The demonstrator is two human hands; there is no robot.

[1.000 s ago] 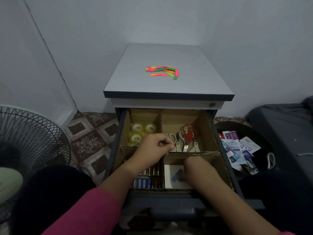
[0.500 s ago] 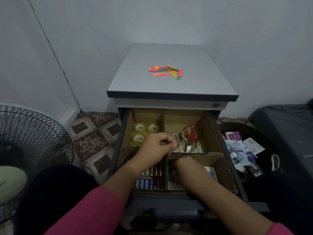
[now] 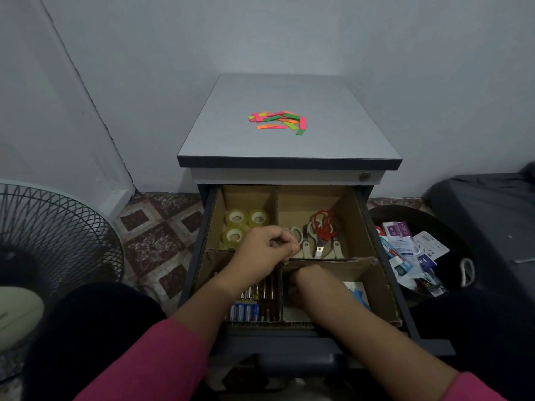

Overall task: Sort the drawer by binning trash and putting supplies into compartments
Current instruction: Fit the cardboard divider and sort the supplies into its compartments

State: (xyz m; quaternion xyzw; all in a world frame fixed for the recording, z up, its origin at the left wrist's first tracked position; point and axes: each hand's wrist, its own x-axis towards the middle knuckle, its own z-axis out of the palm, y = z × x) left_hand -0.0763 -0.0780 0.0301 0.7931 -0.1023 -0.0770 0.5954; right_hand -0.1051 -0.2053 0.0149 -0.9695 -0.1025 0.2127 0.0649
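1. Right now the drawer (image 3: 382, 287) stands pulled out, split by cardboard dividers (image 3: 327, 263) into four compartments: tape rolls (image 3: 237, 224) far left, scissors (image 3: 318, 235) far right, batteries (image 3: 254, 299) near left, white and blue papers (image 3: 356, 293) near right.
2. The left hand (image 3: 263, 253) hovers at the divider crossing with its grip curled, thumb to fingertips; whether it pinches anything I cannot tell.
3. The right hand (image 3: 307, 287) reaches down into the near-right compartment; its fingers are hidden, so its grip cannot be told.
4. Handling, as a judgement: the papers are light, limp and flat, best lifted by an edge or corner; the batteries are denser and would roll, so take them round the body.
5. The cardboard walls look soft and already bent near the centre, so a wrist pressing there could fold them.
6. Room is tight inside the near compartments with both forearms over them; upward is free.
7. The bin (image 3: 419, 256) with wrappers sits just right of the drawer, and coloured strips (image 3: 278, 121) lie on the cabinet top (image 3: 347, 134).
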